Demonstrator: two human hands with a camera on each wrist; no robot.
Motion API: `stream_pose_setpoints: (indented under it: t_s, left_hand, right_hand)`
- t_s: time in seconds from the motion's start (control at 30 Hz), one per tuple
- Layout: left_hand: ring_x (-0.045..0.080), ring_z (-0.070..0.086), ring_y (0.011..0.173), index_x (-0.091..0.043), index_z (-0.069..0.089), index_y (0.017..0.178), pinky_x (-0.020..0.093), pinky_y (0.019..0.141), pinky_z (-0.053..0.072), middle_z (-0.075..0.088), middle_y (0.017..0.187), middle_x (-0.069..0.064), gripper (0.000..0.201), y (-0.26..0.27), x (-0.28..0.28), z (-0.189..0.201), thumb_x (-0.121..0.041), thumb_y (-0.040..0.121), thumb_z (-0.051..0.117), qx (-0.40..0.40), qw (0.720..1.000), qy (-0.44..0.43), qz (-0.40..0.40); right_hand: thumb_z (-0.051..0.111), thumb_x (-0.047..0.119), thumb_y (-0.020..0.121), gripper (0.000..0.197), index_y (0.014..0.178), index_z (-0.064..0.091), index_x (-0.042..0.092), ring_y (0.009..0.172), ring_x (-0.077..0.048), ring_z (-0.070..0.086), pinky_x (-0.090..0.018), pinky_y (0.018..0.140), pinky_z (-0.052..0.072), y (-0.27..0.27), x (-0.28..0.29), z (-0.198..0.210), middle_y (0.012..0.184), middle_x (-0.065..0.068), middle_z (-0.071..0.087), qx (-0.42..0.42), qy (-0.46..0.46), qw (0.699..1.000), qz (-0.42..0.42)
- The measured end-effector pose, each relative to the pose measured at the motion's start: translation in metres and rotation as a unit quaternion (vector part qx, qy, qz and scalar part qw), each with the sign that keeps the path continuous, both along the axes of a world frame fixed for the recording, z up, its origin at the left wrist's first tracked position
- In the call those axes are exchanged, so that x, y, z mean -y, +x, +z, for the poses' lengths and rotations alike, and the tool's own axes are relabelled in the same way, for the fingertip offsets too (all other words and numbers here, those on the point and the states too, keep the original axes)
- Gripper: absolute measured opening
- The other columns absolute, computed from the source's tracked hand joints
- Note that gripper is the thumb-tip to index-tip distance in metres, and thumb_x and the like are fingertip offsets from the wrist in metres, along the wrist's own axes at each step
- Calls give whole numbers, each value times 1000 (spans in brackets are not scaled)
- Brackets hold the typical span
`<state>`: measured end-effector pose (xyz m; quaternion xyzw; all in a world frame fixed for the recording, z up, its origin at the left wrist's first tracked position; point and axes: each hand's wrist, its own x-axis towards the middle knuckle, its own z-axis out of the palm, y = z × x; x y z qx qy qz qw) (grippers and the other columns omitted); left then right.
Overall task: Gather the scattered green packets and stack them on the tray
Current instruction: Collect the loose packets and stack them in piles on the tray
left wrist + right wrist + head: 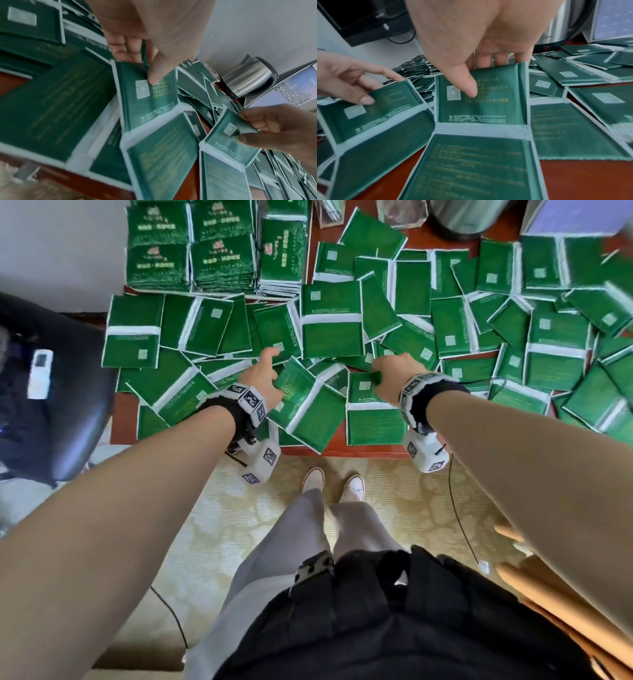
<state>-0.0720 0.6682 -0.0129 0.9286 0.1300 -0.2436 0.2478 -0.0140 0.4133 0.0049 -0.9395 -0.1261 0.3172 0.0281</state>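
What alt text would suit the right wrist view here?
The right hand pinches the upper flap of a folded green packet, thumb on its printed face. Beside it, the left hand holds another packet, with more scattered across the reddish table.

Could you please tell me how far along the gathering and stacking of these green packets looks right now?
Partly done: neat piles of stacked green packets stand at the far left of the reddish-brown wooden table. In hand: the left hand pinches a joined green packet pair, and the right hand pinches another green packet pair. Left: most scattered green packets cover the table.
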Motion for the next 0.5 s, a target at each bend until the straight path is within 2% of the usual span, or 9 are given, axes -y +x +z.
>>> stream_pose_setpoints:
  t_s: [0.07, 0.1, 0.13, 0.2, 0.3, 0.4, 0.43, 0.47, 0.5]
  left_hand:
    - [25, 63, 109, -24, 49, 141, 30, 84, 50, 66, 127, 4, 57, 8, -8, 8, -7, 89, 64, -3, 999, 22, -30]
    - [24, 63, 113, -23, 58, 134, 30, 88, 51, 67, 128, 4, 48, 12, -10, 10, -7, 89, 63, 3, 999, 25, -43]
    - [24, 64, 112, -22, 65, 127, 31, 89, 52, 68, 126, 4, 41, 15, -10, 13, -6, 89, 62, 11, 998, 23, -54]
    - [25, 66, 106, -24, 71, 119, 34, 88, 56, 71, 119, 3, 37, 20, -4, 19, -5, 89, 61, 27, 996, 29, -77]
    - [22, 65, 94, -22, 69, 122, 29, 77, 55, 71, 116, 4, 41, 21, 9, 21, -3, 87, 59, 39, 991, 38, -123]
    - [19, 63, 81, -23, 64, 129, 28, 60, 51, 69, 108, 4, 46, 9, 25, 17, -4, 88, 57, 16, 983, 57, -175]
    - [19, 64, 85, -22, 60, 134, 27, 59, 52, 67, 114, 4, 48, 2, 31, 14, -5, 89, 56, 14, 977, 68, -201]
    - [20, 64, 93, -21, 54, 139, 27, 63, 54, 62, 126, 4, 51, -7, 38, 9, -5, 91, 55, 17, 970, 76, -230]
    - [20, 62, 104, -19, 47, 145, 29, 72, 57, 54, 140, 5, 55, -17, 44, 2, -5, 93, 53, 24, 962, 83, -260]
  right_hand:
    - [53, 6, 92, 22, 108, 62, 17, 72, -26, 63, -35, 60, 57, 3, -6, 1, 81, -5, 59, 12, -2, 1000, 17]
    - [54, 7, 92, 21, 109, 62, 16, 70, -24, 62, -31, 54, 52, 5, -8, 3, 80, -5, 58, 20, -5, 1000, 23]
    - [54, 7, 93, 20, 110, 61, 14, 69, -24, 61, -29, 52, 49, 7, -9, 4, 79, -5, 58, 29, -8, 999, 29]
    - [54, 6, 93, 19, 110, 61, 12, 71, -25, 62, -31, 55, 50, 11, -10, 8, 80, -6, 58, 42, -12, 998, 35]
    - [53, 2, 93, 27, 117, 61, 12, 72, -26, 62, -33, 57, 53, 9, -9, 13, 81, -6, 57, 48, -15, 998, 41]
    - [51, -2, 91, 47, 134, 57, 18, 66, -19, 59, -27, 47, 49, -2, -5, 17, 87, -5, 60, 17, -38, 997, 60]
    - [51, -2, 91, 52, 138, 54, 19, 64, -16, 58, -26, 44, 46, -9, -4, 17, 90, -5, 61, 6, -45, 996, 71]
    - [51, -2, 90, 57, 143, 50, 20, 67, -16, 59, -25, 44, 46, -17, -3, 13, 97, -6, 63, -2, -48, 995, 84]
    - [52, -1, 90, 63, 148, 44, 22, 79, -18, 63, -27, 50, 51, -25, -1, 7, 114, -8, 63, -5, -40, 995, 96]
